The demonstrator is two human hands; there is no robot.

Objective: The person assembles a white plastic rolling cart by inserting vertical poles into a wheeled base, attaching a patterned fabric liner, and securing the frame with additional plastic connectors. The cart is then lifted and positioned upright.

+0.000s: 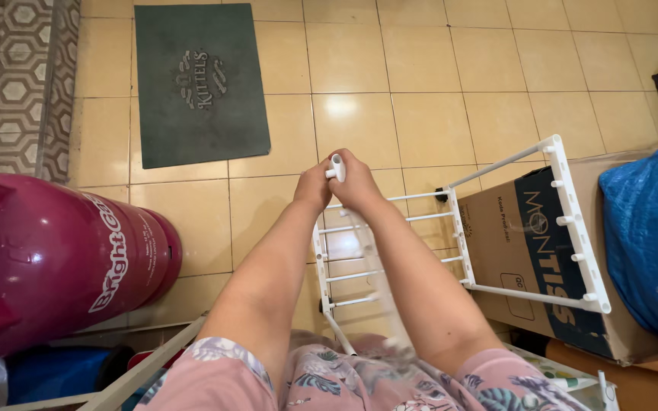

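Above yellow floor tiles (420, 129), both hands (336, 183) grip a white rack (458, 228).

To your right of the white rack (458, 236), a brown cardboard box (531, 259) leans against it, a dark blue printed panel on its face. Left of the rack, a magenta gas cylinder (47, 259) carries white lettering. Beyond the rack, a dark green lettered doormat (199, 84) lies flat.
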